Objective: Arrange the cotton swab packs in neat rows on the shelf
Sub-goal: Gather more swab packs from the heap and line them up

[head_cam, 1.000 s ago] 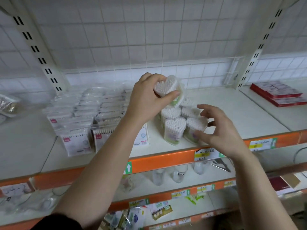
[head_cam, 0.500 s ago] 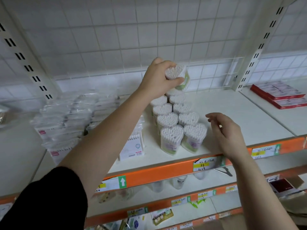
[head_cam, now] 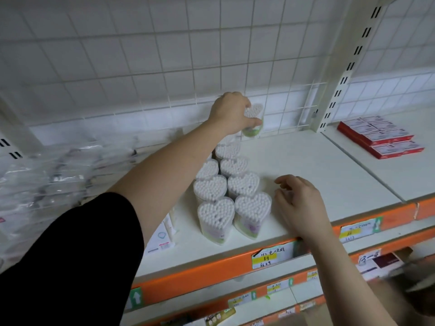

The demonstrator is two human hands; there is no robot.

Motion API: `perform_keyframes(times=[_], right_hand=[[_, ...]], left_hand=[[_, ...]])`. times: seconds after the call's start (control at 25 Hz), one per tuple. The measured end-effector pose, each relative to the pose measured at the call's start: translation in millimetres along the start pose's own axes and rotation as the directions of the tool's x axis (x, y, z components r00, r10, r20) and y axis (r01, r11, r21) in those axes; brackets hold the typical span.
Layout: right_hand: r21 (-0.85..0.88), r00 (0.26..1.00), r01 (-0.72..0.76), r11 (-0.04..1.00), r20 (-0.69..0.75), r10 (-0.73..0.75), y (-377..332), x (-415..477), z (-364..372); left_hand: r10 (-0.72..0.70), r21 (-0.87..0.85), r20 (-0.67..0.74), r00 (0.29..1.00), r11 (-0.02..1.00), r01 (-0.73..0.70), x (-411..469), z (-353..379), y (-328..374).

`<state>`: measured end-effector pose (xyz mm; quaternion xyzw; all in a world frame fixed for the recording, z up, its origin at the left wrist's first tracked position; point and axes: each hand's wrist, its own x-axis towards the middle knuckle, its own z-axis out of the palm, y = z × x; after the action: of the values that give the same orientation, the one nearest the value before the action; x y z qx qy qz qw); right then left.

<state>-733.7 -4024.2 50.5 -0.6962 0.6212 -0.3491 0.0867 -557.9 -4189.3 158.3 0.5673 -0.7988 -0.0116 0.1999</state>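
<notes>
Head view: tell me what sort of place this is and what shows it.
Probably a retail shop: the shelf has an orange rail carrying a handwritten price tag, and identical goods stand in multiples, such as the heart-shaped cotton swab packs and red boxes.

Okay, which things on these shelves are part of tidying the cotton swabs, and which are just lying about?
In the job: heart-shaped swab pack gripped by left hand; two rows of heart-shaped packs; shelf; right hand.
Lying about: red boxes; clear bags, contents blurred; price labels.

light: soft, even, dimmer corners | shadows: faint | blur: left edge | distortion: wide-angle bowing
</notes>
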Motion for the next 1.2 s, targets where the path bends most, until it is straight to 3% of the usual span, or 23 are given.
perform_keyframes(times=[0.16,0.44,0.84,1.0,1.2], right_hand=[[-0.004,1.0,-0.009,1.0,-0.006,0.009,1.7,-0.1,1.9],[0.002,1.0,-0.015,1.0,0.004,0.015,0.6,0.3,0.2],[0.042,0.999,-0.048,0.998,0.009,0.047,-0.4,-0.5,-2.0],[0.1,0.999,-0.05,0.994,0.008,0.05,-5.1,1.1,-6.9],[0.141,0.986,0.051,0.989,-0.164,-0.027,-35.3,6.8,-21.3]], left_hand=[[-0.028,0.226,0.099,0.995,0.974,0.005,4.7,12.9,7.8],[-0.165,0.438,0.152,0.975,0.895,0.083,8.5,11.5,17.6],[-0.096,0.351,0.124,0.988,0.935,0.047,1.7,10.1,7.6],[-0.017,0.292,0.009,1.0,0.956,0.014,-6.3,3.4,4.9],[0.092,0.275,-0.162,0.983,0.96,-0.044,-28.4,-19.3,-3.7]])
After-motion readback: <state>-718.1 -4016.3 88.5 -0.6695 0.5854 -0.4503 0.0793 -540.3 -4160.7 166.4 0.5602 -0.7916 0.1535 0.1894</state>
